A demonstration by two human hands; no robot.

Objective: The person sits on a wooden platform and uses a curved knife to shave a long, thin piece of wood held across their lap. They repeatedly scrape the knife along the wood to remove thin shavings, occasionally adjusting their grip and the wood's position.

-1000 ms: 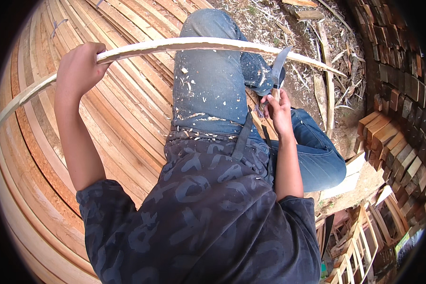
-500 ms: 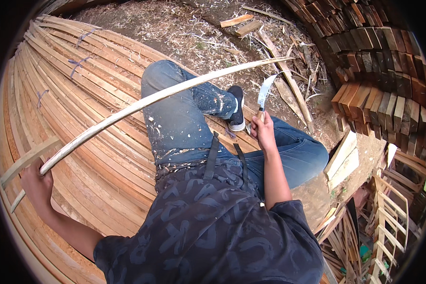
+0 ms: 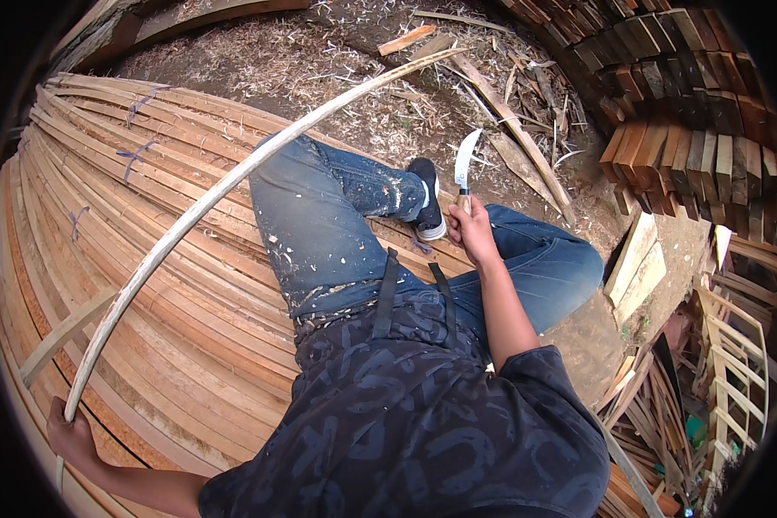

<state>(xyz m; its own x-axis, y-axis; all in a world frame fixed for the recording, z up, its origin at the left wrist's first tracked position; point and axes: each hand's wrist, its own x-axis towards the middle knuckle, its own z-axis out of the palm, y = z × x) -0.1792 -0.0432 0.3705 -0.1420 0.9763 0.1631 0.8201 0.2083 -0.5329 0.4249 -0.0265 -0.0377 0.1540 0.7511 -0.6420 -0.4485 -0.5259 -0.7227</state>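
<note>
Two grips | left hand (image 3: 72,434) outstretched, curled round wooden strip (image 3: 224,185) | right hand (image 3: 474,230) forward, wrapped round knife (image 3: 464,166)

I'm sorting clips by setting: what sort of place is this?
Probably an outdoor woodworking yard: stacked wood pieces, shavings on the ground, and a curved knife in the right hand.

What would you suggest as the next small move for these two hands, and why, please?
Perhaps the left hand should draw the pale wooden strip closer to the knife, since that hand grips the strip while the right hand holds the knife apart from it.
</note>
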